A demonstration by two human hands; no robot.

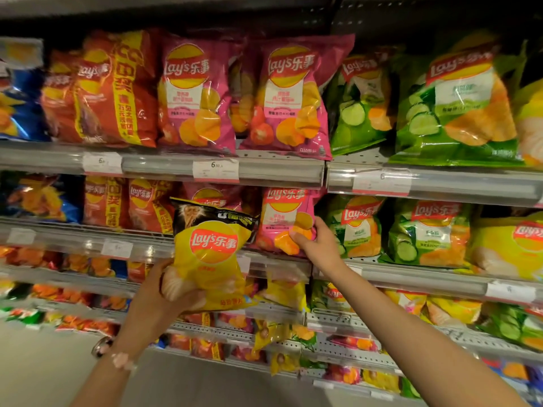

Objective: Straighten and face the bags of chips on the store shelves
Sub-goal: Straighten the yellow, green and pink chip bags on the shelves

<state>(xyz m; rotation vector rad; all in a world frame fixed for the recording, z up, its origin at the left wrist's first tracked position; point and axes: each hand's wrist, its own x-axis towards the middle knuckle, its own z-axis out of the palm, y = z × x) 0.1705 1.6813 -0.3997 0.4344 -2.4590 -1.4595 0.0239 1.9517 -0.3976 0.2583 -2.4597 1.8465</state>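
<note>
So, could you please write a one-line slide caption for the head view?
Left hand holds a yellow chip bag while right hand grips a pink bag on the shelf.

The yellow bag (210, 254) covers part of the pink bag (219, 198) behind it. Left of it, the lower shelves' packets (58, 292) smear beyond reading. Below it, the shelf tags (323, 384) are too small to read.

White price labels sit in the clear rail strips along the shelf fronts: one (216, 170) on the upper rail reads "6", with another (102, 163) left of it and a third (381, 181) on the adjoining rail to the right. A pale floor (35, 368) fills the lower left. A beaded bracelet (122, 359) circles the wrist at lower left, just beside a darker band (101, 346).
</note>
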